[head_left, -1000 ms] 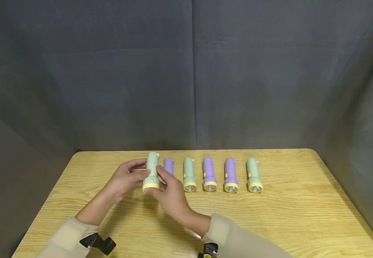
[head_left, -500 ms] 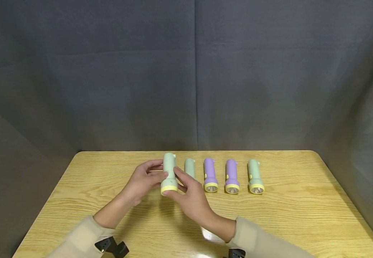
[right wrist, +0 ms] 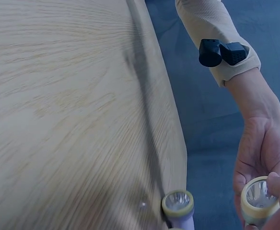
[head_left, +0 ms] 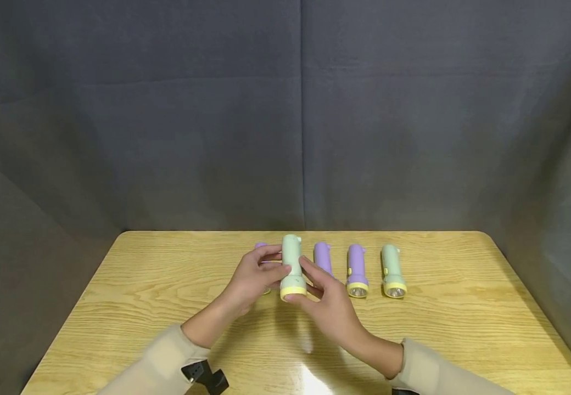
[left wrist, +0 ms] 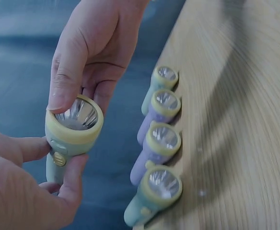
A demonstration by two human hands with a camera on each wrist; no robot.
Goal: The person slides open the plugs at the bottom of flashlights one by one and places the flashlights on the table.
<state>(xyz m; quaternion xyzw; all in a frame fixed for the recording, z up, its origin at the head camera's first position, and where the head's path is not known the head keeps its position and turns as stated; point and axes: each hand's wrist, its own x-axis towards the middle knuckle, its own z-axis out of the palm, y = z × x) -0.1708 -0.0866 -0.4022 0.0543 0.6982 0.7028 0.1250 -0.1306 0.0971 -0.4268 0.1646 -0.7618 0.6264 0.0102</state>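
Both hands hold a mint-green flashlight with a yellow rim above the table, its lens end toward the person. My left hand pinches the body from the left, its fingers beside the yellow switch in the left wrist view. My right hand grips the lens end from the right, thumb on the yellow rim. Below and behind lie a purple flashlight, another purple flashlight and a mint flashlight. One more mint flashlight shows in the left wrist view, hidden behind the held one in the head view.
A purple flashlight lies partly hidden behind the left hand, at the row's left end. The wooden table ends at a dark grey curtain, which also hangs at both sides. Light glares on the table's near part.
Both hands have carried the mint flashlight rightward along the row, past the leftmost purple one, with the same hold. The lying flashlights keep their places.
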